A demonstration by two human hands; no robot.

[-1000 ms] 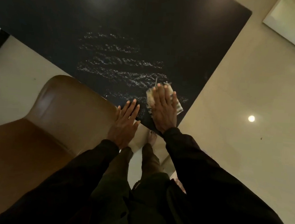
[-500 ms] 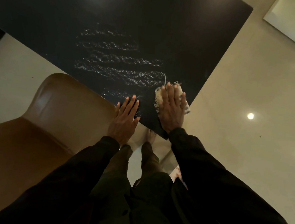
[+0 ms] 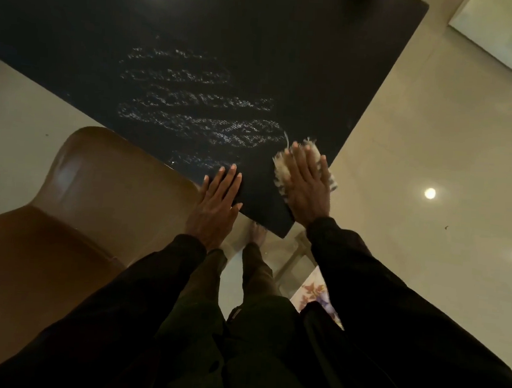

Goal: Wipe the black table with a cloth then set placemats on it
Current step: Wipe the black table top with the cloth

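two flat hands on black table, right pressing cloth

My right hand on cloth at table's near right edge, my left hand flat on near edge beside it, chair to my left

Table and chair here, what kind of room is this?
Likely a dining room at home: a big black table, a brown chair drawn up to its edge, and a shiny pale floor.
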